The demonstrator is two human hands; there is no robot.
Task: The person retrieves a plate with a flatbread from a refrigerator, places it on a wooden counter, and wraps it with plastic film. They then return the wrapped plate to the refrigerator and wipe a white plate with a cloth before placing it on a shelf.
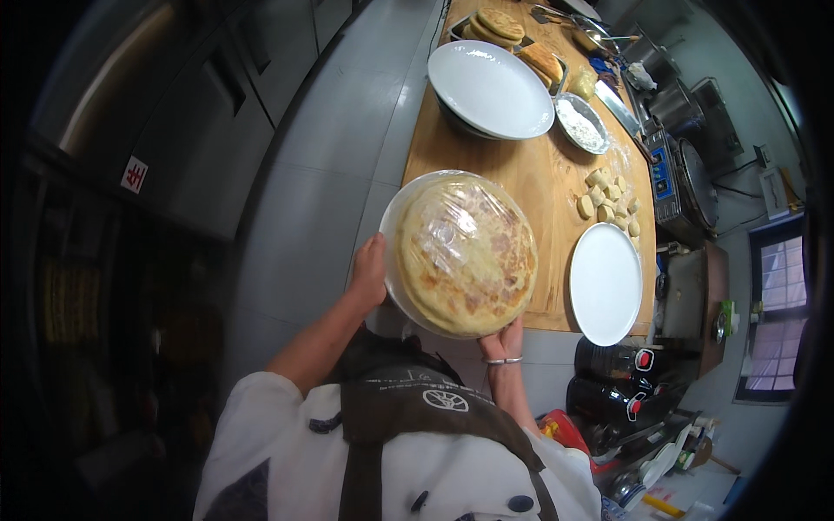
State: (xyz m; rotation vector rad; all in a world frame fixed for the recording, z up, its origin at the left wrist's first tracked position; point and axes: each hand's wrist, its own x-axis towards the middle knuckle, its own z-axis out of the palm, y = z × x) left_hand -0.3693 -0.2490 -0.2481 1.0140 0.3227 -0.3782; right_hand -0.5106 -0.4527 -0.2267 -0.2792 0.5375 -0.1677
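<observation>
Between my two hands is a white plate [393, 286] bearing a thick, browned round flatbread [466, 260]. Clear plastic film [449, 225] stretches over the bread and shines in the light. My left hand [369, 270] grips the plate's left rim, thumb up along the edge. At the lower right of the plate, my right hand [505, 338] holds it from beneath, its fingers partly hidden; a bangle circles that wrist. The plate is in front of my body at the near left corner of the wooden table [508, 169].
An oval white plate [606, 284] overhangs the table's near edge. Beyond it lie several dough pieces [609, 198], a bowl of flour [580, 124], a large white dish [492, 90], a cleaver [616, 107] and stacked flatbreads [496, 26]. Dark jugs [603, 404] stand below right; steel cabinets [195, 130] line the left.
</observation>
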